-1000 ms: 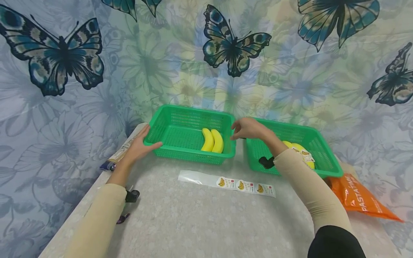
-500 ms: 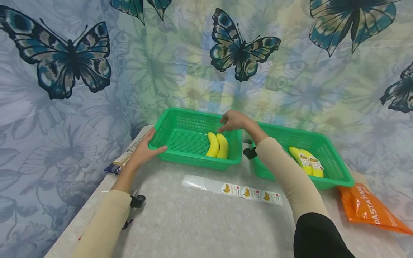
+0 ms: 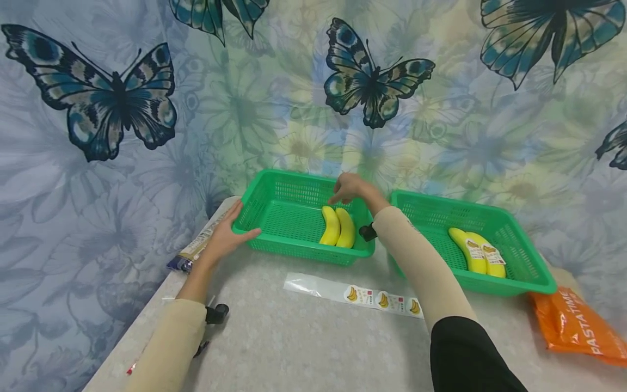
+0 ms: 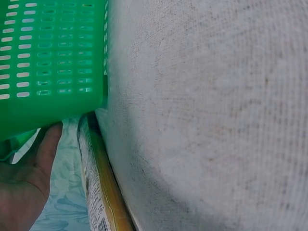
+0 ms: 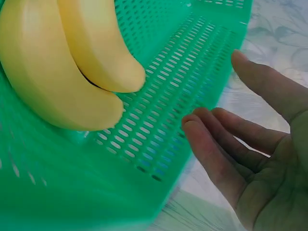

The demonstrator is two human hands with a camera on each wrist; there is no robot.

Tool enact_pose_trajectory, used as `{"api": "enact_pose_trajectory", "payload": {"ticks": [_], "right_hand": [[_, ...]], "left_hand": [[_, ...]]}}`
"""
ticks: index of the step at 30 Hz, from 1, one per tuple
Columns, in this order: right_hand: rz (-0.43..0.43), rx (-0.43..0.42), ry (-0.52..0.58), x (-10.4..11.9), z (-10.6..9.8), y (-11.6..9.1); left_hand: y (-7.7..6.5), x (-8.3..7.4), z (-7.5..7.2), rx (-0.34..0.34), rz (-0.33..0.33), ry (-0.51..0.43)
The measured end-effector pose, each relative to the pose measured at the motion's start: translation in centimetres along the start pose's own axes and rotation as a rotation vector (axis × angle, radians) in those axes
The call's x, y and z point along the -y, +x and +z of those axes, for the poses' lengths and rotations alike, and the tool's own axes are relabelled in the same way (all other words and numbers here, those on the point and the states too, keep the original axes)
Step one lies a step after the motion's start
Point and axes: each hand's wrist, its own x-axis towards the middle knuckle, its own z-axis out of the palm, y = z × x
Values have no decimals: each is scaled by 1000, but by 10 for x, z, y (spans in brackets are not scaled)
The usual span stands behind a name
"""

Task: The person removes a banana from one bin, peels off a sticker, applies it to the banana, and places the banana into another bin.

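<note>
Two plain yellow bananas [image 3: 338,226] [image 5: 62,67] lie side by side in the left green basket [image 3: 274,213] [image 5: 192,72]. My right hand [image 3: 349,189] [image 5: 250,144] hovers over their far ends with relaxed, spread fingers and holds nothing. My left hand [image 3: 229,233] [image 4: 24,183] rests against that basket's [image 4: 48,48] front left corner, the thumb straight along the front wall. A second green basket [image 3: 529,267] to the right holds two bananas with stickers [image 3: 477,251].
A clear strip of banana stickers [image 3: 362,294] lies on the pale table [image 3: 303,343] [image 4: 207,120] in front of the baskets. An orange bag [image 3: 578,326] sits at the right. A printed packet [image 3: 196,246] [image 4: 98,192] lies along the table's left edge. A butterfly cloth hangs behind.
My right hand has moved left, from between the two baskets to above the bananas in the left basket. The left hand has stayed at the basket's corner.
</note>
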Motion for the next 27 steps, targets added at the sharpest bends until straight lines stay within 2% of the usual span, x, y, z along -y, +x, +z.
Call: {"api": "enact_pose_trajectory", "payload": {"ticks": [7, 14, 20, 27], "right_hand": [[51, 72, 2, -6, 24, 13], [117, 49, 31, -12, 38, 21], [192, 114, 60, -11, 51, 22], [179, 101, -6, -2, 60, 22]], "left_hand": [[-7, 3, 2, 0, -13, -11], [-5, 2, 0, -14, -5, -12], [-5, 1, 1, -14, -6, -7], [-5, 2, 0, -12, -7, -14]]}}
